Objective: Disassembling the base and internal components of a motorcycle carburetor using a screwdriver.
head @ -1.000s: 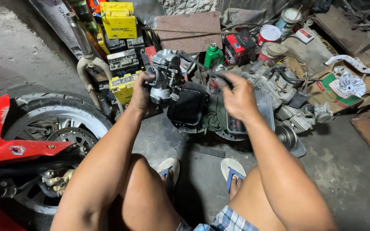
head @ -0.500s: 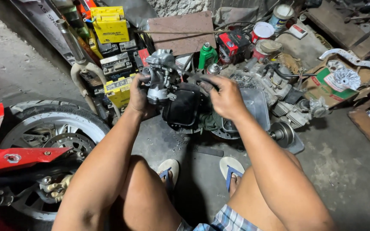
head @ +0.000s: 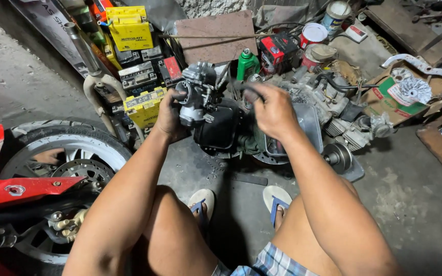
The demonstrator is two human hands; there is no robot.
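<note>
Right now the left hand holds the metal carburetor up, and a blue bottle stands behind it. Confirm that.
Not quite: the bottle behind the carburetor is green, not blue. The head view shows it. The left hand does hold the metal carburetor up.

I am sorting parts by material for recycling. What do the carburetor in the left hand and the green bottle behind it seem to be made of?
Carburetor: probably cast metal, perhaps aluminium; dull silver-grey, rough matte surface with dark grime. The left hand grips its side.
Green bottle: probably plastic; smooth, evenly coloured, slightly glossy, moulded cap.
</note>
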